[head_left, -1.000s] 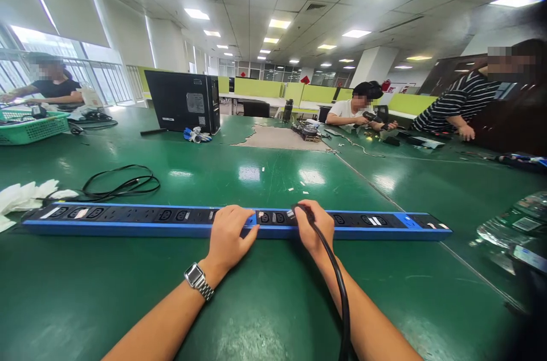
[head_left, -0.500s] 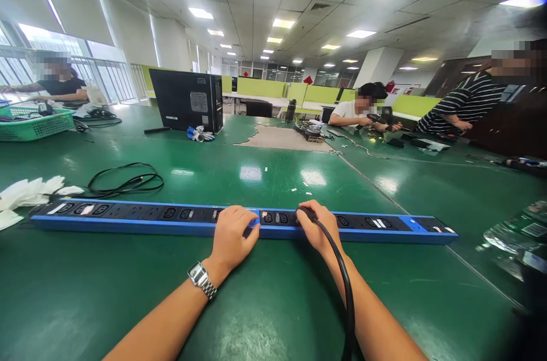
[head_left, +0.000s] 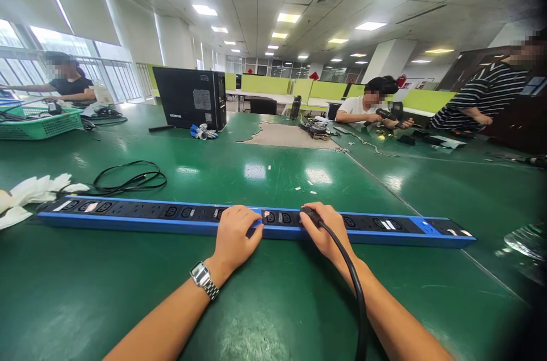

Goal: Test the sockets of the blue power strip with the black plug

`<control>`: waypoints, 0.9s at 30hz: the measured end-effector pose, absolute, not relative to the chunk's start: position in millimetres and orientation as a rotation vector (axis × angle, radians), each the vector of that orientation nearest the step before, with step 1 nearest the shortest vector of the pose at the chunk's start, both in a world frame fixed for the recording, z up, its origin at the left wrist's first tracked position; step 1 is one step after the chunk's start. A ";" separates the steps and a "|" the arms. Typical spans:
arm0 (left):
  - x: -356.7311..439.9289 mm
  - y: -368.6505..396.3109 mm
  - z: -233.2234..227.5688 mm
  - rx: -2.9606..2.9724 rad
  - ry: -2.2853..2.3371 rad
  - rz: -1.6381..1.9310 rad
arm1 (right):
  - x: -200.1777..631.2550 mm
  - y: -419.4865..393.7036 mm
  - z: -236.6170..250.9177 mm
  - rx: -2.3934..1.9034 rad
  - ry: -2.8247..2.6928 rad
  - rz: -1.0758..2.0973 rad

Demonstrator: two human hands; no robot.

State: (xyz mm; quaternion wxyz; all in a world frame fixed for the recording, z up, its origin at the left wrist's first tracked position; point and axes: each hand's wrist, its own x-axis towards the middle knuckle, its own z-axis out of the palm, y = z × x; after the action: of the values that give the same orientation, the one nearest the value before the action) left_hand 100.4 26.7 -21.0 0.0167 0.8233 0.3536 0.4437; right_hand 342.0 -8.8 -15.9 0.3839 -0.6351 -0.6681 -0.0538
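Both hands stay planted on the power strip (head_left: pixel 128 214); labels unreadable.

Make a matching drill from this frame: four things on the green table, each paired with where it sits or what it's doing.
Things:
1. left hand
2. right hand
3. coiled black cable
4. black computer case

Places or states:
A. lies loose behind the left part of the power strip
B. stands upright far back on the table
C. rests flat on the strip, a watch on its wrist
D. grips a black plug at a socket on the strip

Pairs: 1-C, 2-D, 3-A, 4-B
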 end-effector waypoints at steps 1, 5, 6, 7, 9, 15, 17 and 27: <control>100.3 26.6 -21.0 2.563 1.103 1.376 | 341.6 -8.6 -17.1 -1.614 -1.712 -0.153; 99.9 26.1 -20.0 2.567 1.118 1.366 | 336.3 -9.5 -22.6 -1.582 -1.788 -0.192; 99.7 26.0 -19.7 2.564 1.120 1.364 | 334.2 -10.2 -23.6 -1.588 -1.796 -0.196; 99.5 25.9 -19.3 2.563 1.119 1.360 | 332.1 -10.9 -24.4 -1.603 -1.790 -0.202; 99.1 26.0 -18.7 2.565 1.111 1.354 | 328.1 -12.1 -25.2 -1.648 -1.752 -0.230; 97.8 25.9 -18.2 2.566 1.086 1.337 | 328.2 -13.1 -26.3 -1.696 -1.696 -0.350; 97.5 26.0 -18.5 2.567 1.078 1.329 | 334.1 -13.3 -27.3 -1.718 -1.688 -0.335; 98.7 26.9 -20.8 2.560 1.092 1.322 | 344.1 -15.1 -31.6 -1.668 -1.665 -0.260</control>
State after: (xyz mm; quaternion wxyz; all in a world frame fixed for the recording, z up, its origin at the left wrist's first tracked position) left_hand 98.7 26.9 -20.8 0.0304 0.8304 0.3544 0.4288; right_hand 344.1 -15.1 -31.6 0.3758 -0.6520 -0.6507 -0.1015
